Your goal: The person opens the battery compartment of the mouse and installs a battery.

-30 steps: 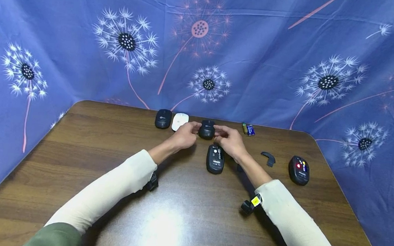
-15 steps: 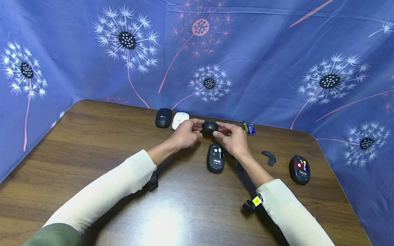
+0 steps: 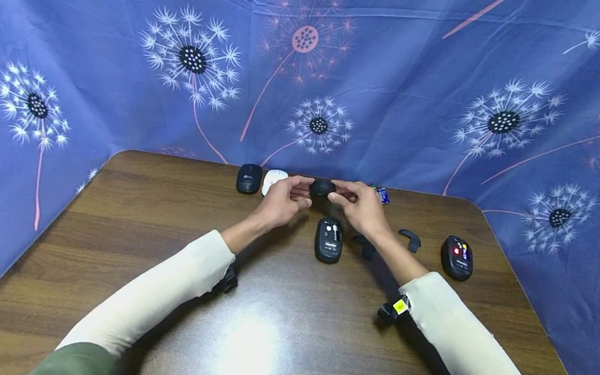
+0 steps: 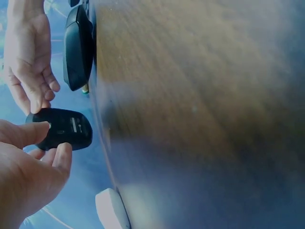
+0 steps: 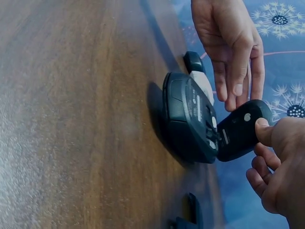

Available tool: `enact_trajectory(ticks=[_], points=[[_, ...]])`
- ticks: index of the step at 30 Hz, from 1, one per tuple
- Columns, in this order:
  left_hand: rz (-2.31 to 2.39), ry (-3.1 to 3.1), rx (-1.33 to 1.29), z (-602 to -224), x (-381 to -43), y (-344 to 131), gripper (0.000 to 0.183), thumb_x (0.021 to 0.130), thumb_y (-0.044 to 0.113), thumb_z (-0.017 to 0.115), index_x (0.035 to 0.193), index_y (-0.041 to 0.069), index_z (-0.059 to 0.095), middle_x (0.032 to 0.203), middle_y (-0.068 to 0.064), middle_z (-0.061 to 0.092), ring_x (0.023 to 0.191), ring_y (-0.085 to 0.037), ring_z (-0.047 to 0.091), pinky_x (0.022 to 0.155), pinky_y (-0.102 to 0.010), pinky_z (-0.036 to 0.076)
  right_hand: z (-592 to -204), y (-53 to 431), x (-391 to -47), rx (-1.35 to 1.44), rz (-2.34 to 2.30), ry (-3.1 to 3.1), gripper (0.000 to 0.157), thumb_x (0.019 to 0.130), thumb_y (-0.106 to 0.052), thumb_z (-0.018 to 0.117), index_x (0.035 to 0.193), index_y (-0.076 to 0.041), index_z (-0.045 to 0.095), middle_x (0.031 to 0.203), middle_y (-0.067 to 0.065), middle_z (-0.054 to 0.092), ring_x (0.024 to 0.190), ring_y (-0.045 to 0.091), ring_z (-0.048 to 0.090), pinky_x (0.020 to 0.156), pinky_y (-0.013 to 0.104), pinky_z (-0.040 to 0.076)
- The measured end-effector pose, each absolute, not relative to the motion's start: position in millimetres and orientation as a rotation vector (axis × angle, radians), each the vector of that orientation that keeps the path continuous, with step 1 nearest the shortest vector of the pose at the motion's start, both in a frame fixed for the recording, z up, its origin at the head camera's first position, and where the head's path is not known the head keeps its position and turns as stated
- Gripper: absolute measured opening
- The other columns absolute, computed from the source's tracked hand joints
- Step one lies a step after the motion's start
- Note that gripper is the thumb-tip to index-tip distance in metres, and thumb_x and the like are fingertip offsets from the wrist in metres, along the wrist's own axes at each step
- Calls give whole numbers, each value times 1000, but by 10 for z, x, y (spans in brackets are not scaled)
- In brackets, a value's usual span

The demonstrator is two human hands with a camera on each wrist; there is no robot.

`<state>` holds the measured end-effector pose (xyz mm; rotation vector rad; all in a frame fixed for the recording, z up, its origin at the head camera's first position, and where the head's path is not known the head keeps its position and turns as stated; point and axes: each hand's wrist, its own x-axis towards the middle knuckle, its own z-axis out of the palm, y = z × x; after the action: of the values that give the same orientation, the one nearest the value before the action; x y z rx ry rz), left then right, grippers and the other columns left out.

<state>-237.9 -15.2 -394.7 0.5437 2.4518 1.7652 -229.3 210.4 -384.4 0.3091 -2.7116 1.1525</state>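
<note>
left of the left hand point(image 3: 280, 202), leave the dark mouse point(image 3: 249, 179) alone and steer clear of the white mouse point(image 3: 271, 181), nearer those fingers. between both hands, hold the raised mouse point(image 3: 323, 189) steady above the tabletop point(image 3: 172, 219), tilted with its underside toward the person; probably best supported by its rim, without covering the round pale spot point(image 5: 247, 117). below and between the hands, mind the upturned mouse point(image 3: 328, 243); just beyond the right hand point(image 3: 365, 210), avoid brushing the blue battery point(image 3: 383, 195). farther right of that hand, leave the curved black piece point(image 3: 410, 240) and the red-lit mouse point(image 3: 456, 258) undisturbed. with the left hand, fairly loose, touches the left end of the raised mouse by the fingertips, fingers mostly straight, thumb seemingly apart from it; looks more like steadying than gripping. with the right hand, pinches the opposite end, thumb on the rim, fingers bent and partly hidden; seems to bear most of the weight, so best firm but not hard
</note>
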Motion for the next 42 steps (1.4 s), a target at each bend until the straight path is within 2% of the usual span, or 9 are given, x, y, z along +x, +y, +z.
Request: enact_trajectory(ticks=[5,12,15,18,25,29,36,42], points=[[1782,2481,565,-3930,-2360,-143,51,102,-5,75,152,-3,64,141,-27,74,130,-40,75,117,-43,63,-3813,2128,-2273,317,1133,-2719,40,109,-25,78,147,-9,76,125,21,78,112,35,74,99,46,64],[1852,2549,568,-3938,-2334,-157,46,98,-2,83,143,-1,73,127,-25,80,117,-38,79,110,-42,67,-3800,2124,-2249,350,1165,-2680,37,108,-25,79,141,-8,80,122,20,80,107,30,74,90,30,59],[1863,2561,562,-3935,-2324,-165,46,96,1,87,140,1,75,122,-23,81,112,-36,80,106,-41,68,-3781,2127,-2227,363,1161,-2679,36,109,-27,78,140,-9,80,123,19,79,107,29,72,89,27,57],[1859,2570,563,-3929,-2314,-168,45,94,4,90,137,1,76,119,-21,82,109,-34,81,103,-40,69,-3752,2129,-2193,358,1164,-2692,36,110,-29,77,140,-9,80,126,18,79,108,29,71,90,29,57],[1880,2557,558,-3909,-2286,-168,41,92,5,92,130,2,77,116,-20,82,107,-33,80,102,-41,69,-3689,2134,-2112,378,1175,-2693,37,111,-30,76,138,-6,80,129,20,78,114,35,76,98,48,67],[1892,2538,571,-3905,-2267,-168,41,91,5,92,129,2,77,118,-19,82,109,-34,80,104,-42,69,-3676,2135,-2082,392,1180,-2690,38,111,-29,75,139,-4,79,131,23,78,117,40,78,102,56,67],[1910,2503,595,-3903,-2237,-174,42,91,4,91,130,2,76,121,-20,82,112,-35,81,106,-42,68,-3694,2129,-2037,363,1192,-2703,38,112,-30,74,140,-5,79,131,22,78,115,39,80,100,54,68],[1942,2459,628,-3911,-2222,-191,42,92,2,90,131,2,76,123,-21,82,112,-37,81,108,-49,67,-3684,2120,-2000,345,1216,-2705,37,112,-31,74,138,-5,80,131,21,78,116,39,79,101,55,68]])
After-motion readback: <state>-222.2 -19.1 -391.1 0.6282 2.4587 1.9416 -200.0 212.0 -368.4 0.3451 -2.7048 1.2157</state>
